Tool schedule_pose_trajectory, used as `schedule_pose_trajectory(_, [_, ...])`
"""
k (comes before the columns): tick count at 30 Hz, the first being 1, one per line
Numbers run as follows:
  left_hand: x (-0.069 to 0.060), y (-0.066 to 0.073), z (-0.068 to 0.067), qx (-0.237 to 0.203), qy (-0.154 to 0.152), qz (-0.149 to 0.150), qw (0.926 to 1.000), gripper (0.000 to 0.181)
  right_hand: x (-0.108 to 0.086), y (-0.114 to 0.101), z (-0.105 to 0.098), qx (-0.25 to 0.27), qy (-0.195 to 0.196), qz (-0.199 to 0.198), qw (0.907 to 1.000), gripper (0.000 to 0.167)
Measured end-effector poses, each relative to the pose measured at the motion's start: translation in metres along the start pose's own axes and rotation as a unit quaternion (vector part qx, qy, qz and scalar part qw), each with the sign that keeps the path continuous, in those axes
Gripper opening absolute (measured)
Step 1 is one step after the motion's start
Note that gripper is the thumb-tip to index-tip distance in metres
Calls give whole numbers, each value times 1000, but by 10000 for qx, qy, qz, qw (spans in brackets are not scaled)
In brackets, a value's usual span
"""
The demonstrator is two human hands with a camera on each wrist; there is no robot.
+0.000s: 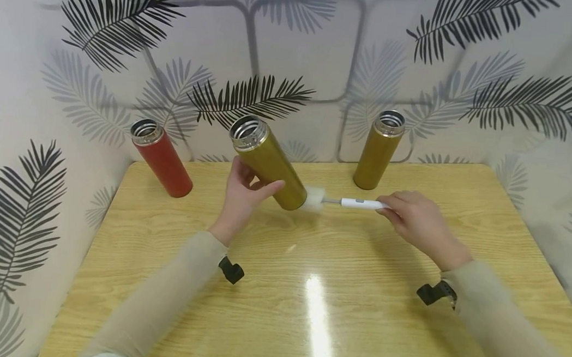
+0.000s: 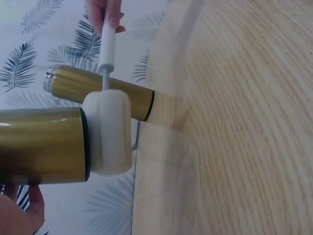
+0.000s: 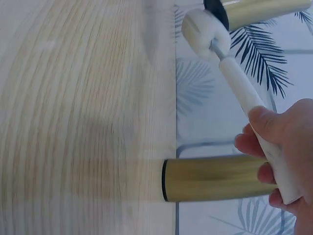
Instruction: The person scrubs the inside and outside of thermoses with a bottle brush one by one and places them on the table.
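My left hand [image 1: 246, 189] grips a gold thermos flask [image 1: 273, 167] that has no lid on, its steel mouth facing up and its base raised off the table. A bottle brush [image 1: 360, 204] with a white handle and a pale sponge head is pinched in my right hand [image 1: 413, 222]. The sponge head [image 2: 112, 132] lies against the dark base of the held flask, as the left wrist view shows. In the right wrist view the fingers [image 3: 266, 122] curl round the handle.
A red thermos flask [image 1: 163, 160] stands at the back left of the wooden table [image 1: 258, 308]. A second gold flask [image 1: 378, 151] stands at the back right, near the right hand. Both lack lids. Behind the table rises a leaf-patterned wall [image 1: 304, 48].
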State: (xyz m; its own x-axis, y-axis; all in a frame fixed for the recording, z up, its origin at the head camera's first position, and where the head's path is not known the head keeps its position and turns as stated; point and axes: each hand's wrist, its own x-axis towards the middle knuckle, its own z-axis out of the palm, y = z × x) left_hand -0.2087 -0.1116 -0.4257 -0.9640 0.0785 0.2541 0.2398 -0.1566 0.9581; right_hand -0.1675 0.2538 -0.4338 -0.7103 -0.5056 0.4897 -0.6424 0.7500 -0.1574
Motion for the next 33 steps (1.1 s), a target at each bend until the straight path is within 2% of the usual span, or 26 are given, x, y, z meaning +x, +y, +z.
schedule_pose_trajectory(5, [2, -2, 5, 236, 104, 114, 9996, 64, 7, -10, 10, -105, 326, -183, 9992, 23])
schedule_pose_trajectory(10, [4, -3, 5, 505, 173, 148, 9985, 61, 4, -16, 17, 78, 396, -381, 9985, 25])
schedule_pose_trajectory(14, [3, -3, 2, 545, 288, 153, 9980, 61, -2, -14, 17, 209, 435, -474, 9977, 27])
schedule_pose_trajectory(18, [1, -3, 0, 464, 216, 164, 9986, 65, -4, -7, 13, 117, 479, -377, 9981, 28])
schedule_pose_trajectory(25, [-2, -5, 11, 461, 24, 123, 9989, 64, 2, -6, 18, -67, 529, -217, 9983, 25])
schedule_pose_trajectory(29, [1, -5, 12, 603, 146, 122, 9980, 60, 3, -13, 25, 96, 571, -396, 9975, 27])
schedule_pose_trajectory(33, [3, -3, 9, 799, 322, 178, 9961, 60, 0, -14, 22, 238, 675, -540, 9960, 30])
